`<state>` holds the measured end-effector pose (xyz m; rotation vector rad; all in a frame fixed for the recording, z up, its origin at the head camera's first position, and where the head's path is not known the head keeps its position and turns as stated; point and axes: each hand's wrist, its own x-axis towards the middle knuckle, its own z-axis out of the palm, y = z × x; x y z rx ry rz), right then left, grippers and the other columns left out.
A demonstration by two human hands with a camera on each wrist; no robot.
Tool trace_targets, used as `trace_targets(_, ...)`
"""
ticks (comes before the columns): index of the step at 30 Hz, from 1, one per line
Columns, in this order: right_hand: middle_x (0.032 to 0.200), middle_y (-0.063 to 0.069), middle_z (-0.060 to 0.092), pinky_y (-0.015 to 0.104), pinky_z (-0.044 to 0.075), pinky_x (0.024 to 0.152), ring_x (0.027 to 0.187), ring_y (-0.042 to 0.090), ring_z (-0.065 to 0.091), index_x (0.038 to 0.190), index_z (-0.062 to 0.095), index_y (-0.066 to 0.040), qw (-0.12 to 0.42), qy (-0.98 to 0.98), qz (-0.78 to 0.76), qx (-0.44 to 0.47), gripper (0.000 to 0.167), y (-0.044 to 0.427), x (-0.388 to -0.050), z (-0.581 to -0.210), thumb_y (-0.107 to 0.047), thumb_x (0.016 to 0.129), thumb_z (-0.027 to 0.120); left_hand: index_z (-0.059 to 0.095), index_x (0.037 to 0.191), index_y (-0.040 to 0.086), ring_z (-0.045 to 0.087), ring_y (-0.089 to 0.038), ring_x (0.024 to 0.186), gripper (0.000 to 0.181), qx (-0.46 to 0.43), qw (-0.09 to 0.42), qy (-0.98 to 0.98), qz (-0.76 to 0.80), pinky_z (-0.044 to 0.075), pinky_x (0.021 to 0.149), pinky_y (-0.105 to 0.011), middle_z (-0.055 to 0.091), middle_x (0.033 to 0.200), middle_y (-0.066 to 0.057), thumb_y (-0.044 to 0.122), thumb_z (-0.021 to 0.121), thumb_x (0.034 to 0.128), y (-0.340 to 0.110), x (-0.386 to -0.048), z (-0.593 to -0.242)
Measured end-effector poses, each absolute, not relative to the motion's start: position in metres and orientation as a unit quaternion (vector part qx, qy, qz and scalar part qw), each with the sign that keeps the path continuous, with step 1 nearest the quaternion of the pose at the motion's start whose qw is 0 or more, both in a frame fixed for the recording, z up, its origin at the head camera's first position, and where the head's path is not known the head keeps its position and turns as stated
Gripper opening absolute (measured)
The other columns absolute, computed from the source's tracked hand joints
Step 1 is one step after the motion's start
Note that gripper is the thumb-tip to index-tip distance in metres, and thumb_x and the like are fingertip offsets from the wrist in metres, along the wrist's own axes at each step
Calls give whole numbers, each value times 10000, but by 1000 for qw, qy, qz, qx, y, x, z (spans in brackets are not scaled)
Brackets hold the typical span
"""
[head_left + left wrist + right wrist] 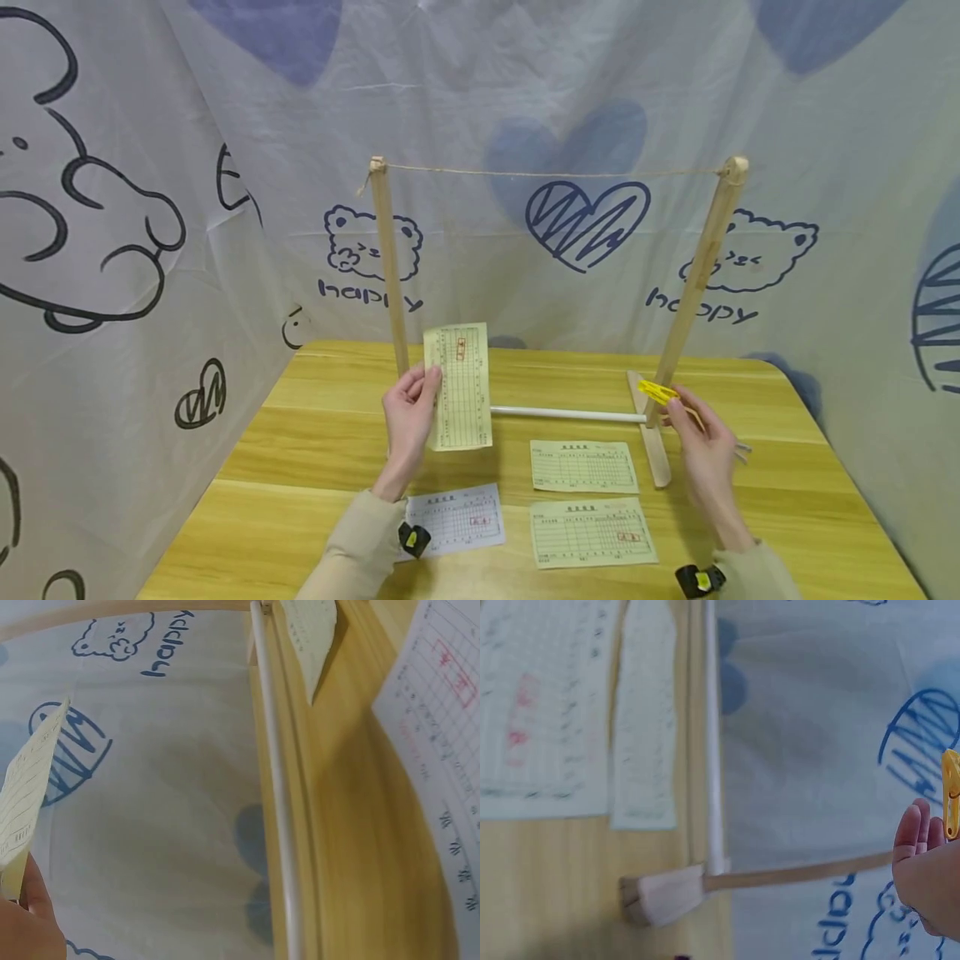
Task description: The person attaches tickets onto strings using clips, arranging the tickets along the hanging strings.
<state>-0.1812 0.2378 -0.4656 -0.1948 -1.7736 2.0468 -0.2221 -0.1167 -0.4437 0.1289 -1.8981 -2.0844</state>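
Observation:
My left hand (408,418) pinches a pale yellow printed form (463,392) by its left edge, thumb in front. The form is held up lengthwise above the table, with a red stamp near its top. Between the thumb and fingers of my right hand (703,446) is a yellow clothespin (657,392), close to the right post of a wooden frame (693,283). That same clothespin (951,795) shows at the right edge of the right wrist view. A thin string (555,173) stretches between the tops of the two posts, above both hands.
Two more yellow forms (583,467) lie one below the other on the wooden table (300,467). A white form (457,521) lies partly under my left forearm. A white rod (570,412) joins the frame's bases. Grey thin ends (742,450) show behind my right hand. A printed curtain (465,75) hangs behind.

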Motion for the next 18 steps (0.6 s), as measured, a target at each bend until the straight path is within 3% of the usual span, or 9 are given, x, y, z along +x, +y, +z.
trace_targets(18, 1092, -69, 662, 116, 545, 848, 872, 46, 658, 1360, 556, 65, 210, -671, 711, 28, 382, 201, -203, -417, -106, 1019, 584, 689, 1094, -16, 691, -62, 675, 264, 36, 180, -644, -742, 559, 589, -188, 783, 856, 58, 226, 659, 990, -118, -220, -414)
